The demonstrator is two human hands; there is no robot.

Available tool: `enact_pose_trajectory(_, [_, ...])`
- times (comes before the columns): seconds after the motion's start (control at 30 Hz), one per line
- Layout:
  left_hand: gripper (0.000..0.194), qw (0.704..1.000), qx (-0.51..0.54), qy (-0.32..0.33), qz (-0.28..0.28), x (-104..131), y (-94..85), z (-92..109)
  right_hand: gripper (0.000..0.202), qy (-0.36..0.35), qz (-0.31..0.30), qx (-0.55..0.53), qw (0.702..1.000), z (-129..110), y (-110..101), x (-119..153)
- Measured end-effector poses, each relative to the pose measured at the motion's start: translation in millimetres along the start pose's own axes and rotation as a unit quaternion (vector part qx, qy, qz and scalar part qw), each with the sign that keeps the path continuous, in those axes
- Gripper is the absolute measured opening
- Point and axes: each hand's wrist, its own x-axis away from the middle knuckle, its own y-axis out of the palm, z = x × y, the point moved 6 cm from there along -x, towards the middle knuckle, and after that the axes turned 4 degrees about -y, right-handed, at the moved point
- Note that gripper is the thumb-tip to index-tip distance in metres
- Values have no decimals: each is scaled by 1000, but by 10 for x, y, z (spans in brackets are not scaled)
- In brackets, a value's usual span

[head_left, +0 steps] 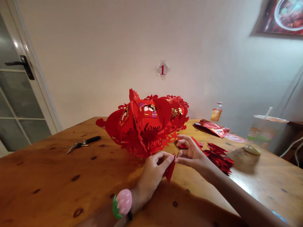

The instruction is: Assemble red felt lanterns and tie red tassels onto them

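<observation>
On the wooden table (59, 170) sits a large red paper lantern (151, 124) with cut-out edges, "Love" lettering and pictures of a couple. In front of it, my left hand (156, 168) is closed, thumb and forefinger pinching a small red strip (169, 172) that hangs below the fingertips. My right hand (191, 154) meets it from the right, with thumb and a finger closed at the strip's top edge and the forefinger raised. The exact grip at the fingertips is partly hidden. A strawberry-shaped band (124, 201) is around my left wrist.
Left of the lantern lie black-handled pliers (82, 144). A pile of red pieces (219, 159) is beside my right forearm. Farther right are a red packet (211, 127), a small bottle (216, 113) and a clear cup with a straw (265, 132). The wall (94, 63) stands behind.
</observation>
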Motion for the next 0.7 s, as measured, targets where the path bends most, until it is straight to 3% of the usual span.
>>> enact_pose_trajectory(0.33, [19, 1000, -21, 8, -3, -38, 19, -7, 58, 11, -52, 3, 999, 2, 2, 15])
enact_pose_trajectory(0.7, [15, 1000, -3, 15, 25, -48, -24, -33, 37, 15, -39, 55, 998, 33, -3, 15])
